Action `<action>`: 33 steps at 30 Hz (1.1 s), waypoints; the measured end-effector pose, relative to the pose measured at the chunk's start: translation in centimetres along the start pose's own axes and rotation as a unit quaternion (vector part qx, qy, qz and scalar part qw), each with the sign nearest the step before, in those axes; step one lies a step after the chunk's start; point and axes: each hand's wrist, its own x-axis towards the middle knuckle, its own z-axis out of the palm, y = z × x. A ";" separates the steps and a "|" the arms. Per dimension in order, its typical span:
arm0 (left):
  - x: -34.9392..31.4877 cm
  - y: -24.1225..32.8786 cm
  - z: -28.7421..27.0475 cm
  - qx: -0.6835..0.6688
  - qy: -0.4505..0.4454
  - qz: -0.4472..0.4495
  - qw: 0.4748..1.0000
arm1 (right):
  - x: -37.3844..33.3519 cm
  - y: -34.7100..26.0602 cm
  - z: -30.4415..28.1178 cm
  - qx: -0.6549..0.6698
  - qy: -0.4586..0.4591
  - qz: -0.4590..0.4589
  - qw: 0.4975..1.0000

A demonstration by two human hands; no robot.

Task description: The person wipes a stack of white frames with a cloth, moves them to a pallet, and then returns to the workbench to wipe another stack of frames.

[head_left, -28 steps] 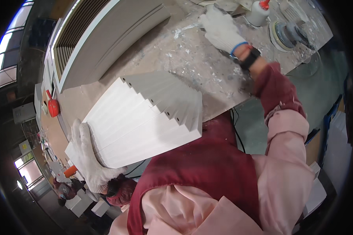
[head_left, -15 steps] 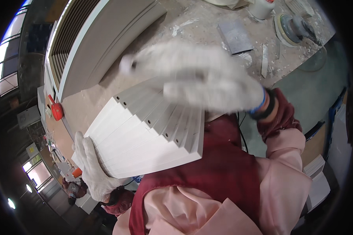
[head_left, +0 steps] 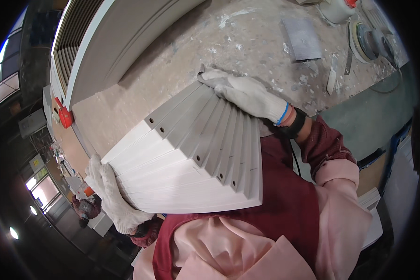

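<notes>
A fanned stack of long white panels (head_left: 182, 158) lies tilted before my body, several dark round holes along its stepped edges. At the stack's left end my white-gloved left hand (head_left: 111, 198) is closed on the panels, its fingers along their ends. My right hand (head_left: 249, 95), also gloved, is at the far end of the stack, fingers curled and pressed together by the panel ends. Something grey and thin shows at its fingertips; whether that is a sheet or soiled glove, I cannot tell.
A large curved white piece with ribbed slots (head_left: 121, 46) stands at the far left of the dusty workbench (head_left: 182, 60). Far right are a grey block (head_left: 301, 39), a scraper blade (head_left: 332, 74), a round sander (head_left: 365, 42) and a white bottle (head_left: 337, 10). Something red (head_left: 65, 116) sits at left.
My right hand, blurred above the panels before, is now down at their far end. The stack has shifted slightly right and toward me; my left hand keeps its hold.
</notes>
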 end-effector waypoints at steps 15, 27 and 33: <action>-0.4 -0.6 -0.2 -0.008 -0.023 -0.029 0.999 | -0.4 -0.1 0.2 0.030 -0.020 -0.042 0.998; -0.2 -0.3 -0.6 0.023 -0.020 -0.005 1.000 | -2.2 0.1 -0.3 0.014 -0.012 -0.082 0.996; 0.3 -0.3 0.2 -0.024 -0.033 -0.038 0.998 | -2.0 -5.6 0.3 0.058 0.005 -0.212 0.976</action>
